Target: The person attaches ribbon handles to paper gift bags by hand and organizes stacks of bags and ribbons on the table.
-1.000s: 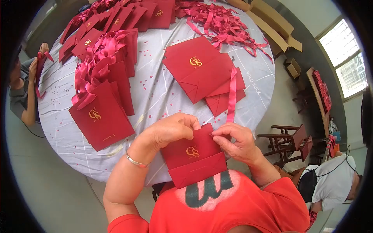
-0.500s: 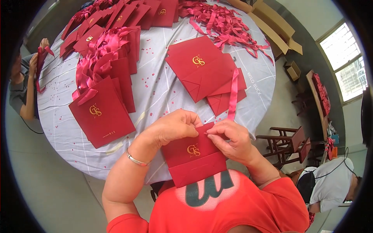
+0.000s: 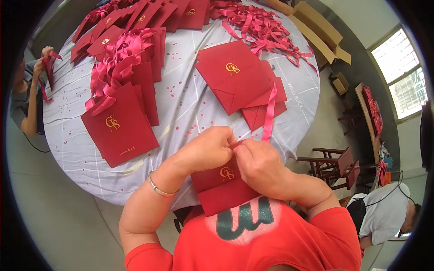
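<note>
A dark red paper gift bag (image 3: 226, 195) with a gold emblem lies flat against my red shirt, its folded bottom toward me. My left hand (image 3: 210, 148) is closed at its top edge, thumb and fingers pinching the paper. Pressed up against it, my right hand (image 3: 261, 163) is closed over the same edge and covers the bag's upper right part. What its fingertips pinch is hidden. A pink satin ribbon (image 3: 269, 115) runs down from a stack of flat red bags (image 3: 230, 77) and disappears behind my right hand. I cannot see whether it joins the bag.
Ribboned bags (image 3: 118, 124) stand in a row at left on the round cloth-covered table (image 3: 181, 97). A heap of ribbons (image 3: 253, 27) lies at the back. Beyond are a cardboard box (image 3: 318, 31), wooden stools (image 3: 332, 167) and two other people, one holding a ribboned bag (image 3: 49, 72).
My right hand has moved left and turned over the bag's top edge, meeting my left hand. The fingertips, visible before at a small pale tip, are now hidden.
</note>
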Tool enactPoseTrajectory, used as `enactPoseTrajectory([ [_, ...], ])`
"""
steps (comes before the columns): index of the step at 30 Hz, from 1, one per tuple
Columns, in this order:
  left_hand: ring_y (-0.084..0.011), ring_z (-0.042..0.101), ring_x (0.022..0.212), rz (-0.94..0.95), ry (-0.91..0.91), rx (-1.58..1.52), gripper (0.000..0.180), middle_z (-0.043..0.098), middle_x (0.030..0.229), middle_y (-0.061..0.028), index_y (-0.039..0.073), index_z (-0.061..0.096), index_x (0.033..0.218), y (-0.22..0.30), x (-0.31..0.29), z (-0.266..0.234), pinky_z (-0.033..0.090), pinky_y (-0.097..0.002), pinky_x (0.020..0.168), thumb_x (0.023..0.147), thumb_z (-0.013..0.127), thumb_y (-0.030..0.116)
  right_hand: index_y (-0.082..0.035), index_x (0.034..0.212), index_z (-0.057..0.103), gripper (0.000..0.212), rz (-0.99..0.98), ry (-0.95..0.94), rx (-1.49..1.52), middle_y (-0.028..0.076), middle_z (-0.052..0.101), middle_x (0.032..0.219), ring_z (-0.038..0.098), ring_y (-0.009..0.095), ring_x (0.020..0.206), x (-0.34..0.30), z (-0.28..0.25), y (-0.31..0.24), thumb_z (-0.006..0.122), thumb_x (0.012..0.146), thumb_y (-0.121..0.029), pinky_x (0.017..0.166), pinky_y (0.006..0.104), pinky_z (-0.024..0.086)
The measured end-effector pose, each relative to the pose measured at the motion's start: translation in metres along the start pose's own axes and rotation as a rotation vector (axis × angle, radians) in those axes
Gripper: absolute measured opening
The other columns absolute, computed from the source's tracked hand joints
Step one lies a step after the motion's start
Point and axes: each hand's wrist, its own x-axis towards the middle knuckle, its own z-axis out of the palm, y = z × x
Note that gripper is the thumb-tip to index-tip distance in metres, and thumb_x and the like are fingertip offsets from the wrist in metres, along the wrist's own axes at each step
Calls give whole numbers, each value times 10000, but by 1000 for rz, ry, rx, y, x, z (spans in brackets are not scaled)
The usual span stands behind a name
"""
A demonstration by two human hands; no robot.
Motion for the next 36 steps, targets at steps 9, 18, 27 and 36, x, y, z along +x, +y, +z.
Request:
enactPoseTrajectory([
  [9,-213,651,763,126,4,109,166,663,794,-181,-52,584,959,4,-9,0,501,-361,667,817,545,24,-53,865,662,111,66,-137,749,49,662,842,647,161,811,22,-14,46,752,800,-52,726,292,500],
  [18,-371,667,659,386,237,305,116,635,661,-209,-20,571,860,14,-25,22,496,-411,579,776,644,12,-7,1088,613,192,353,-903,1140,1,679,870,608,54,747,61,-22,78,649,903,-45,618,219,471],
  [27,-384,657,648,424,261,337,119,634,659,-204,-7,559,859,14,-27,22,495,-419,568,772,641,-2,-2,1033,632,288,452,-955,1020,32,679,808,618,87,672,77,-16,67,732,764,-25,547,243,490],
  [36,-63,503,500,310,215,227,83,549,534,-63,-20,544,831,24,-19,19,375,-278,470,799,614,-51,10,916,663,83,309,14,914,39,679,821,624,82,751,75,13,77,665,850,-40,667,263,514],
])
